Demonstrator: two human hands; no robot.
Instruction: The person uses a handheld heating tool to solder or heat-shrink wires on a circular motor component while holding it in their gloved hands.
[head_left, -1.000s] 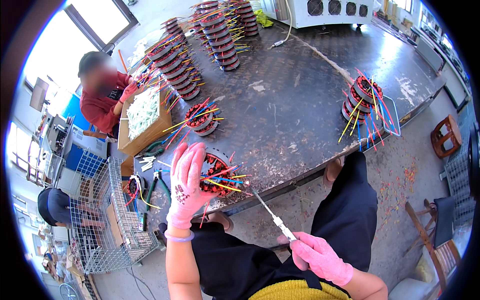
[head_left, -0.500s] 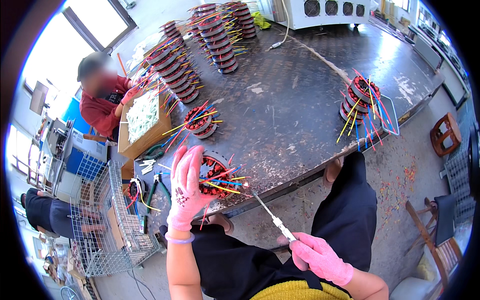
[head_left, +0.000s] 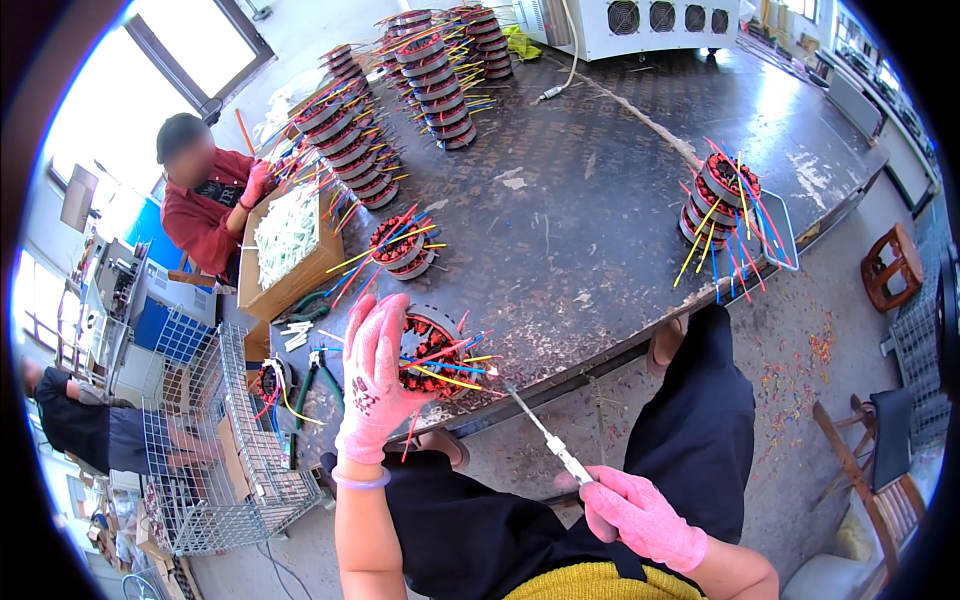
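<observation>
Background person (head_left: pixel 85 420) has shifted left; my hands haven't. Wired stator (head_left: pixel 432 340) at near edge of table (head_left: pixel 570 260), just right of my left hand (head_left: pixel 376 370), the closer one, cupped against it; can't tell if gripping. Right hand (head_left: pixel 640 515) wraps slim tool (head_left: pixel 567 456), axis up-left toward leads (head_left: pixel 452 379).

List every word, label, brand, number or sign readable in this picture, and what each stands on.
Pink fabric glove on the left hand: small dark printing, not clear enough to quote.
Dark shirt under a dark-red jacket: pale lettering, too small and blurred to read.
Nothing else can be read.
</observation>
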